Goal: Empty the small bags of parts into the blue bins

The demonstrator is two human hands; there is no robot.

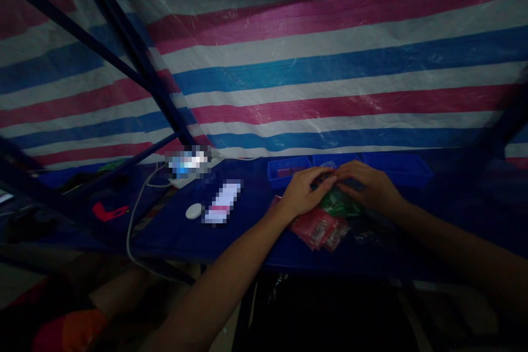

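Note:
My left hand (308, 190) and my right hand (369, 184) meet over the blue table, fingertips curled in and close together. Both are closed in a pinch, but what lies between the fingers is too dark and small to make out. Just beneath them is a pile of green plastic packets (340, 203). Several red translucent packets (315, 228) with small contents lie nearer the table's front edge, below my left wrist. Clear plastic (371, 235) shows faintly under my right wrist.
Behind my hands stand blue bins (284, 171), and a further blue bin (398, 169) sits to the right. A blurred-out phone (223, 202), a round white object (193, 210) and a white power strip (185, 180) with a cable lie left. Blue metal posts (136, 60) frame a striped tarp (330, 71).

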